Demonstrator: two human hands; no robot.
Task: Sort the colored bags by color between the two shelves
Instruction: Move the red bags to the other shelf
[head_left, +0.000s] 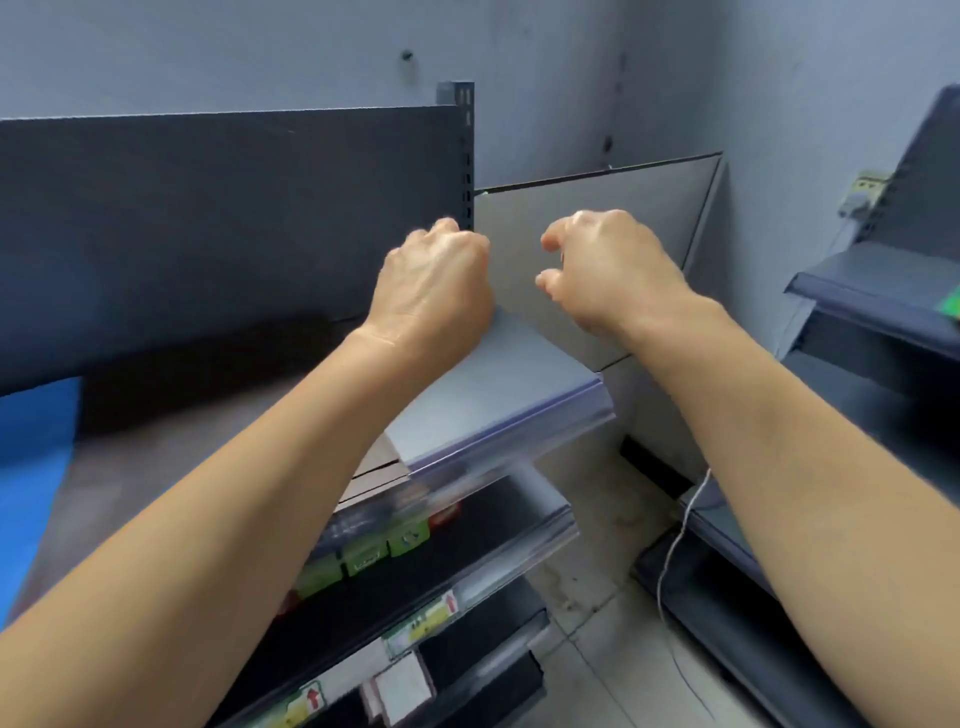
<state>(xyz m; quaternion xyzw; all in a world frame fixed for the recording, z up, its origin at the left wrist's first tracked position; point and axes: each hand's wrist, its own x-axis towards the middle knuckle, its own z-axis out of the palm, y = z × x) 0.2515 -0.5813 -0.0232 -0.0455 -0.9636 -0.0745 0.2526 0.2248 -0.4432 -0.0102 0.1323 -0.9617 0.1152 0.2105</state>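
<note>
A blue bag lies at the far left of the top shelf, cut off by the frame edge. Both my arms reach forward over the shelf's right end. My left hand is curled into a fist above the grey shelf board, and nothing shows in it. My right hand hovers just to its right in front of the grey side panel, fingers loosely curled and apart, holding nothing. Green packs sit on the lower shelf beneath my left forearm.
The dark back panel of the left shelf unit rises behind the top shelf. A second dark shelf unit stands at the right, with a green item at its edge. A white cable hangs over the tiled floor between them.
</note>
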